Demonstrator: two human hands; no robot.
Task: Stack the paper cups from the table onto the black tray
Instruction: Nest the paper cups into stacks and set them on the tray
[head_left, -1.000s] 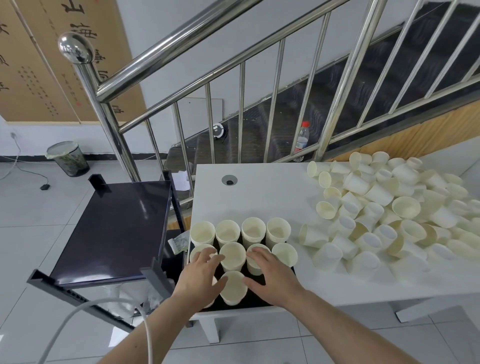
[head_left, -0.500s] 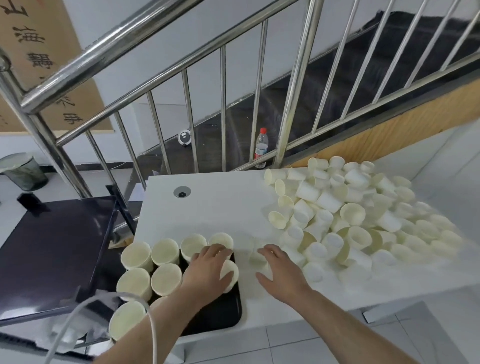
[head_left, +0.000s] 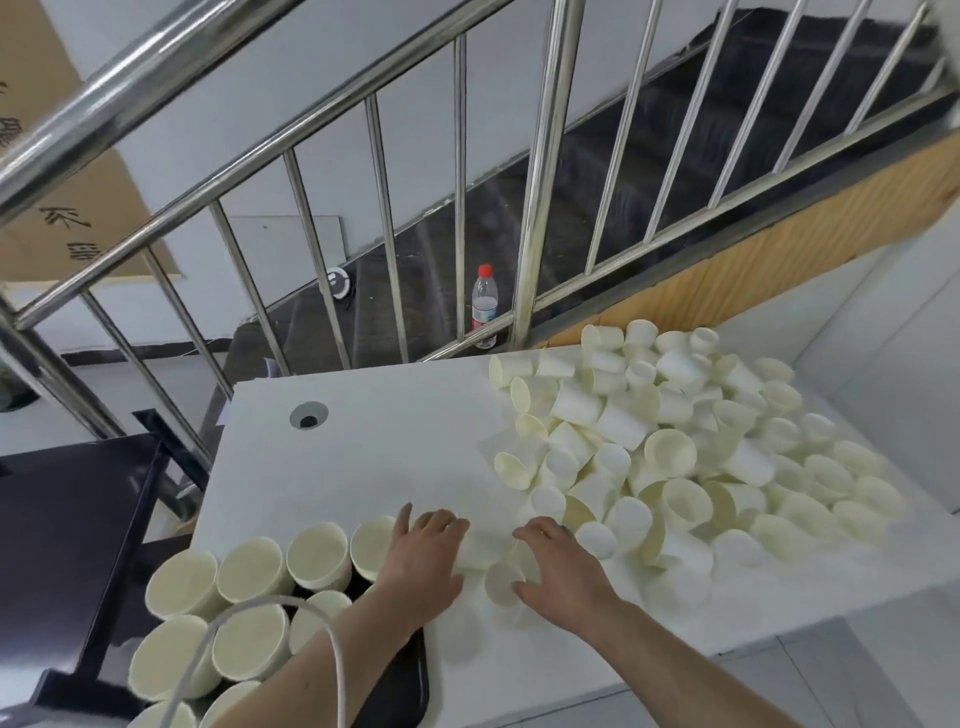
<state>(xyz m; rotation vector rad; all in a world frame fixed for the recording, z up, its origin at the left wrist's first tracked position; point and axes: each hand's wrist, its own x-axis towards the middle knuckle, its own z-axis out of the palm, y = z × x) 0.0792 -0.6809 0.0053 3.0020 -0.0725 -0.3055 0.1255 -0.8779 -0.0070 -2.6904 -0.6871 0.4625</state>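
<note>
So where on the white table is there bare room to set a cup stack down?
The table is bare between the cable hole, the upright cups on the black tray and the loose cup pile. The right half is crowded, as is the tray.

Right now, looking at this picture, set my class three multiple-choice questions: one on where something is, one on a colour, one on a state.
1. Where does the loose pile of paper cups lie on the white table?
A. right part
B. left edge
C. under it

2. What colour is the cap of the plastic bottle behind the railing?
A. blue
B. red
C. green

3. How do the cups on the black tray stand?
A. crushed flat
B. mouths down
C. upright, mouths up

Answers: 1 A, the heap fills the table's right side. 2 B, the cap shows red. 3 C, their open rims face upward.
</note>
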